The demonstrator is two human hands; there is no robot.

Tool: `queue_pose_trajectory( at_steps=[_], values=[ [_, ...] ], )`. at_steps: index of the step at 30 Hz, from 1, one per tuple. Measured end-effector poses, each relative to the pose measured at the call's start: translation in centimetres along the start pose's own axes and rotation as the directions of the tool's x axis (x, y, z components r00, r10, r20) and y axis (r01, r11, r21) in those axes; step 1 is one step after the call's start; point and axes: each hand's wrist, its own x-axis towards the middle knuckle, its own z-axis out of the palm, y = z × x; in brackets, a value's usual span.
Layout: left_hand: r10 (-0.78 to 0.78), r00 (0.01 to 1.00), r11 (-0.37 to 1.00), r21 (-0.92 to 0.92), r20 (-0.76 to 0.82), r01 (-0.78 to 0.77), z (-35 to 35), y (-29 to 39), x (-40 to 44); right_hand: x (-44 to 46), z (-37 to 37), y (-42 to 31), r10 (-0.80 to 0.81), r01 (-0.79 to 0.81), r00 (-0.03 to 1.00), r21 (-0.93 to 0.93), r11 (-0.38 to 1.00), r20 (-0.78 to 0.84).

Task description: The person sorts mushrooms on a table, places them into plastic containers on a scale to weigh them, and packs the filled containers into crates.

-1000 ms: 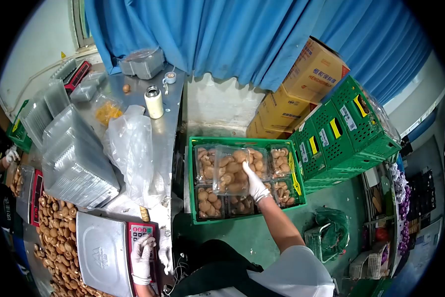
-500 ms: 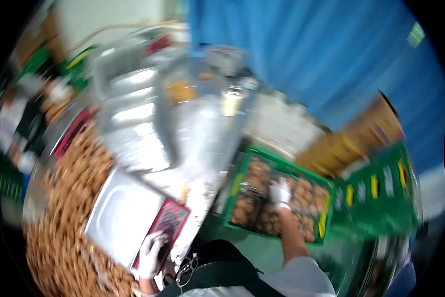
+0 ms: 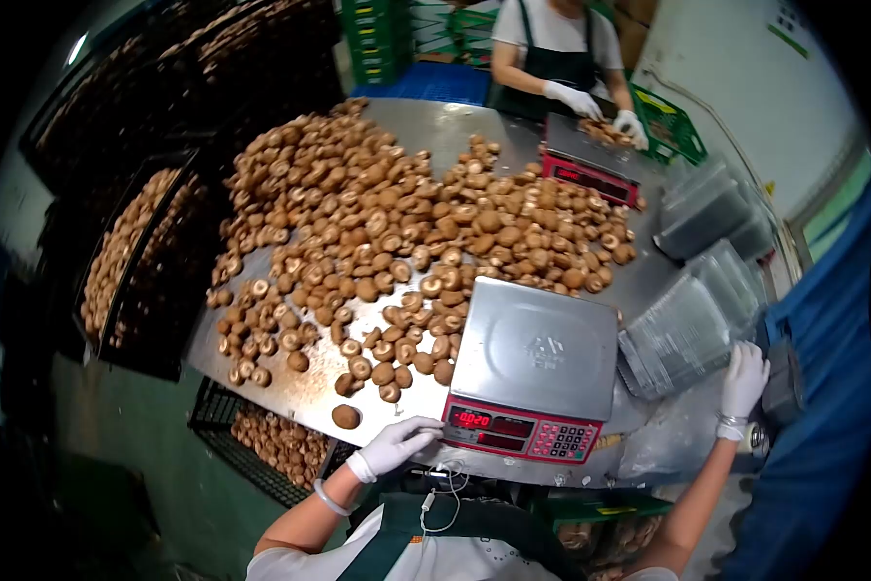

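Observation:
My left hand, in a white glove, rests by the left front corner of a red-framed scale, its fingers stretched out and holding nothing. The scale's plate is bare and its display glows red. On the right, my gloved right hand reaches up beside stacked clear plastic trays; its fingers point upward, and whether they hold something I cannot make out. A large heap of brown mushrooms spreads over the metal table behind and left of the scale.
A co-worker in white gloves handles mushrooms at a second scale across the table. Black crates of mushrooms stand at the left, another crate below the table edge. A green crate with packed mushrooms sits below the front edge.
The view has swung left to the table. My right hand has left the packed mushrooms in the green crate and is beside the tray stacks. My left hand has moved off the scale's keypad.

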Motion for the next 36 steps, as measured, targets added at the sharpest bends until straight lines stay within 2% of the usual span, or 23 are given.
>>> queue_pose_trajectory(
  at_steps=[1,2,3,6,9,10,11,13,15,17,19,21,23,24,25,27,28,29,31,32,33,34,36],
  values=[
    [0.121,0.988,0.986,0.128,-0.094,-0.108,-1.0,-2.1,-1.0,0.8,-0.9,-0.1,-0.020,0.021,0.998,-0.018,1.000,0.060],
    [0.082,0.983,0.997,0.005,-0.162,-0.082,-1.6,-2.6,-2.4,1.1,-1.2,-1.1,-0.194,0.182,0.975,-0.116,0.976,-0.109],
    [0.039,0.974,0.991,-0.116,-0.221,-0.066,-2.0,-3.1,-3.6,1.0,-0.3,-1.3,-0.219,0.208,0.970,-0.108,0.972,-0.104],
    [0.022,0.881,0.990,-0.110,-0.472,-0.083,-4.2,-5.4,-6.7,1.7,1.3,-1.8,-0.071,0.053,0.991,0.159,0.986,0.113],
    [-0.015,0.727,0.969,-0.190,-0.687,-0.160,-6.9,-9.0,-8.7,2.7,1.1,-1.9,-0.093,0.073,0.988,0.157,0.985,0.122],
    [-0.034,0.680,0.961,-0.210,-0.732,-0.178,-7.5,-10.0,-8.9,2.7,2.5,-0.9,-0.125,0.122,0.992,0.193,0.974,0.002],
    [-0.053,0.632,0.953,-0.228,-0.773,-0.200,-7.8,-9.9,-8.9,3.0,2.6,-0.6,-0.135,0.132,0.991,0.197,0.971,0.001],
    [-0.117,0.590,0.913,-0.320,-0.799,-0.253,-7.6,-10.0,-8.4,3.7,2.6,0.0,0.094,-0.178,0.977,0.488,0.855,0.192],
    [-0.018,0.519,0.936,-0.197,-0.855,-0.292,-7.3,-10.0,-7.7,4.2,2.7,0.7,0.092,-0.180,0.978,0.539,0.823,0.186],
    [0.032,0.490,0.997,-0.004,-0.871,-0.074,-7.6,-11.8,-6.7,4.5,3.2,2.2,0.148,-0.258,0.962,0.583,0.770,0.230],
    [0.179,0.442,0.969,0.236,-0.879,0.078,-7.0,-11.6,-5.4,4.5,2.6,1.6,0.146,-0.264,0.959,0.576,0.774,0.244],
    [0.353,0.423,0.894,0.435,-0.835,0.112,-6.5,-11.2,-4.0,4.6,2.0,0.5,0.252,-0.278,0.960,0.520,0.808,0.121],
    [0.476,0.456,0.762,0.612,-0.752,0.213,-5.9,-9.8,-3.3,5.0,1.9,2.2,0.415,-0.261,0.909,0.725,0.638,-0.039],
    [0.441,0.476,0.757,0.600,-0.761,0.258,-5.7,-9.5,-2.9,5.1,0.6,3.7,0.518,-0.308,0.855,0.820,0.482,0.017],
    [0.440,0.478,0.756,0.601,-0.760,0.259,-5.8,-9.8,-2.9,5.0,0.3,4.4,0.635,-0.184,0.772,0.957,0.224,0.000],
    [0.388,0.458,0.841,0.511,-0.800,0.180,-6.6,-11.2,-2.3,4.4,-4.0,0.4,0.559,-0.030,0.746,0.821,0.570,-0.361],
    [0.135,0.509,0.991,0.118,-0.850,-0.066,-6.9,-12.7,-2.1,3.8,-5.3,-1.4,0.559,-0.029,0.747,0.821,0.570,-0.361],
    [-0.005,0.647,0.897,-0.289,-0.762,-0.334,-7.4,-12.5,-2.3,3.0,-6.3,-3.0,0.563,-0.082,0.806,0.906,0.415,-0.185],
    [-0.018,0.805,0.482,-0.711,-0.593,-0.513,-7.5,-9.6,-3.8,1.2,-6.9,-7.2,0.155,0.099,0.959,0.791,0.604,-0.238],
    [0.014,0.837,0.418,-0.758,-0.546,-0.501,-7.9,-9.9,-3.8,0.0,-5.1,-8.2,-0.025,0.148,0.983,0.710,0.688,-0.181],
    [0.016,0.839,0.422,-0.757,-0.545,-0.499,-8.0,-9.5,-3.8,-0.8,-7.3,-14.1,-0.108,0.113,0.993,0.688,0.717,-0.051],
    [0.037,0.855,0.358,-0.792,-0.517,-0.494,-8.0,-9.0,-3.9,-1.9,-5.2,-15.9,-0.314,0.308,0.943,0.634,0.709,-0.106],
    [0.009,0.875,0.226,-0.852,-0.484,-0.473,-8.2,-8.3,-4.0,-3.9,-3.2,-19.1,-0.526,0.410,0.850,0.645,0.645,-0.014]
  ],
)
